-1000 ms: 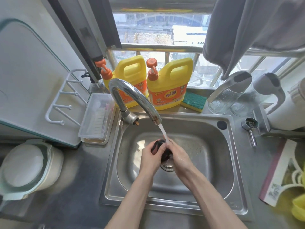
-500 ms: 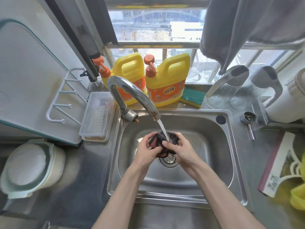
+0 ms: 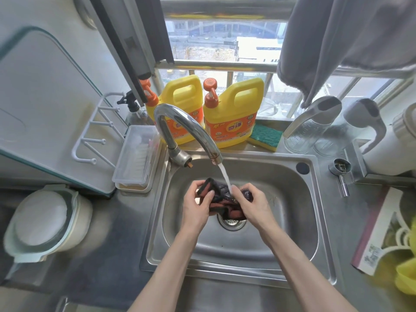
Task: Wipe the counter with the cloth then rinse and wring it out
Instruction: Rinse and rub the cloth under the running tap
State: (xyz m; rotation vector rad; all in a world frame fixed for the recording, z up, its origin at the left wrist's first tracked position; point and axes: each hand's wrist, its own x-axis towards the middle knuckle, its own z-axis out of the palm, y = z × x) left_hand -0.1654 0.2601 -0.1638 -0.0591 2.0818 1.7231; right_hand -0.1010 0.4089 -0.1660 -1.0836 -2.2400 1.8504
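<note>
A dark cloth with red-orange edges hangs bunched between both hands over the steel sink, just above the drain. My left hand grips its left side with the thumb on top. My right hand grips the right side, fingers curled round the fabric. Water streams from the curved tap onto the middle of the cloth. The grey counter runs along the sink's left and front.
Two yellow detergent jugs and a green sponge stand behind the sink. A clear lidded box and a white rack sit at the left, a covered pot nearer. Glass jars and a kettle stand right.
The cloth went from tightly balled between my hands to spread wider under the stream. My hands rose slightly and moved apart. The camera view shifted closer.
</note>
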